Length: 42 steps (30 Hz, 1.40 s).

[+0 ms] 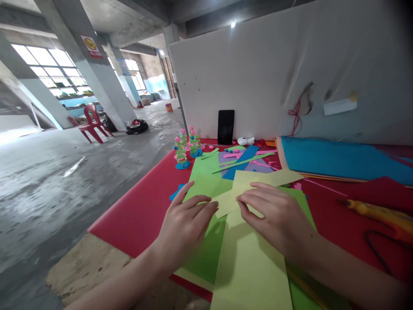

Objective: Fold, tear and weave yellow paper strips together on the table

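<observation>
A pale yellow paper strip (285, 177) slants across the middle of the table, above a larger pale yellow sheet (254, 267). At the strip's left end are the bent fingertips of my left hand (189, 221), pinched together, with one outer finger raised; the thumb is hidden. My right hand (277, 213) pinches the strip near its middle between thumb and fingers. Under the yellow sheet lie bright green sheets (206, 254).
Small paper towers (182, 155) with pink tops stand at the far left. Paper scraps surround a blue strip (240, 162). A black phone (226, 127) leans on the white panel. Blue sheets (338, 159) and a yellow-handled tool (377, 213) with a cord lie at right.
</observation>
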{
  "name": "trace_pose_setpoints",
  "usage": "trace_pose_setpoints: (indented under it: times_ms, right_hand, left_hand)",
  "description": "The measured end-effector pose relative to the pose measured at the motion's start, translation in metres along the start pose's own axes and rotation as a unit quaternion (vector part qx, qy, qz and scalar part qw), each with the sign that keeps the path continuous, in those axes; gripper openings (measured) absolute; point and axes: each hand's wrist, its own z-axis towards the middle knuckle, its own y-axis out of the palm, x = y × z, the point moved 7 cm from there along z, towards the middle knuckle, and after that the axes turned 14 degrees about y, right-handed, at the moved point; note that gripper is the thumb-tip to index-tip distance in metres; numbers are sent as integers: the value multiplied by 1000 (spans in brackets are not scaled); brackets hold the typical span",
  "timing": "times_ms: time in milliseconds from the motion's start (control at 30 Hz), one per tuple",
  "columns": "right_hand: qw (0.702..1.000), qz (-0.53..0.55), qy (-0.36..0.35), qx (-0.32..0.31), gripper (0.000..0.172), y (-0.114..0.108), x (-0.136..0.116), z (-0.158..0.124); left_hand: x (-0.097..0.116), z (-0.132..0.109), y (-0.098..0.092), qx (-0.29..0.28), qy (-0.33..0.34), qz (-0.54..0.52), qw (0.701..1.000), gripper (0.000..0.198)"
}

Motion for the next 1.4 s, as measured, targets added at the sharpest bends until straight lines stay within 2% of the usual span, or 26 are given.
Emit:
trace_pose_setpoints:
  times_ms: [100,200,433,567,633,700,733,767,867,900,933,1000,1100,1233,1400]
  right_hand:
    - [999,-23,24,31,14,-8,14,7]
    - [997,-41,51,34,13,-13,31,15]
    - [988,-90,93,87,14,-26,69,26]
    - [984,-119,107,83,17,-31,91,29]
    - [982,-130,115,79,22,-35,101,30]
    - [981,-111,143,67,24,-39,111,33]
    - [981,-77,170,51,23,-39,115,33]
    - [979,-37,198,29,22,-36,117,34]
    - [945,142,274,-105,20,-12,107,31]
    - [918,214,286,-174,23,1,96,28]
    - [877,287,298,-243,28,14,83,23]
    - [799,385,308,-343,28,34,57,11]
    - [735,458,326,-380,28,51,37,-3]
    - [707,495,343,-371,38,64,35,-15]
    - [687,518,358,-363,37,68,35,-16]
  left_hand:
    - [-7,0,-3,0,-13,9,1000,16]
    - [-12,-1,-6,1,-20,14,1000,13]
    - [-17,-4,-9,12,-27,28,999,12]
    - [-21,-5,-9,13,-34,19,999,13]
    - [-24,-6,-12,30,-59,-4,998,10]
    - [-33,-8,-10,24,-136,-91,986,10]
    - [-38,-11,-5,7,-192,-164,967,12]
    - [-41,-15,2,-13,-254,-248,935,14]
    - [-36,-26,24,-43,-400,-473,784,18]
    - [-33,-28,29,-38,-428,-523,736,19]
    - [-30,-30,34,-35,-449,-561,695,20]
    - [-22,-32,43,-40,-468,-611,637,21]
    - [-12,-33,53,-64,-468,-646,599,20]
    - [-2,-38,60,-89,-478,-662,570,22]
    - [-1,-40,63,-99,-465,-651,592,22]
